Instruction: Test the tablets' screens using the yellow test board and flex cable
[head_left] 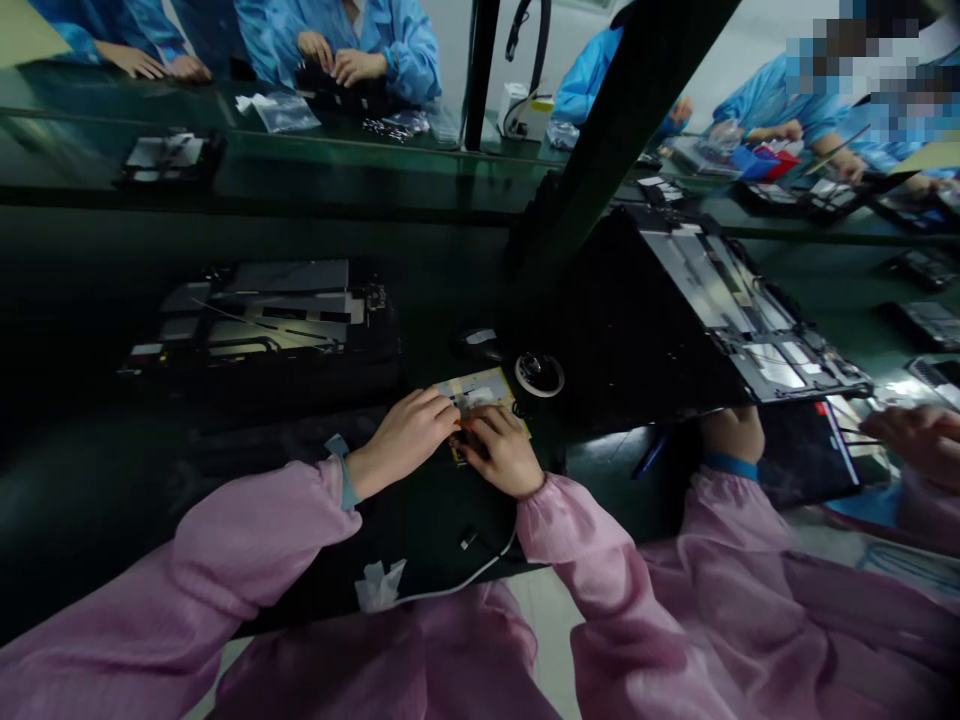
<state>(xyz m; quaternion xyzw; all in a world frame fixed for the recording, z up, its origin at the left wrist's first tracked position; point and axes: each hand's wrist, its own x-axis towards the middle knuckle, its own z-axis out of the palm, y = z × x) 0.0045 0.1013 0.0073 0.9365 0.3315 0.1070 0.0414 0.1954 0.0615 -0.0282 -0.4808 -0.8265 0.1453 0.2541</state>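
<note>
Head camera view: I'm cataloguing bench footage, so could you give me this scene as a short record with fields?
Left hand: fingers bent over a yellow-edged piece; grip unclear
Right hand: at the same piece, beside the left hand
Just beyond the hands: white-rimmed round object, dark object with a pale label
Further left: stack of panels
Near side: white cable
Right neighbour: person in a pink sleeve
Far side: people in blue sleeves
</note>
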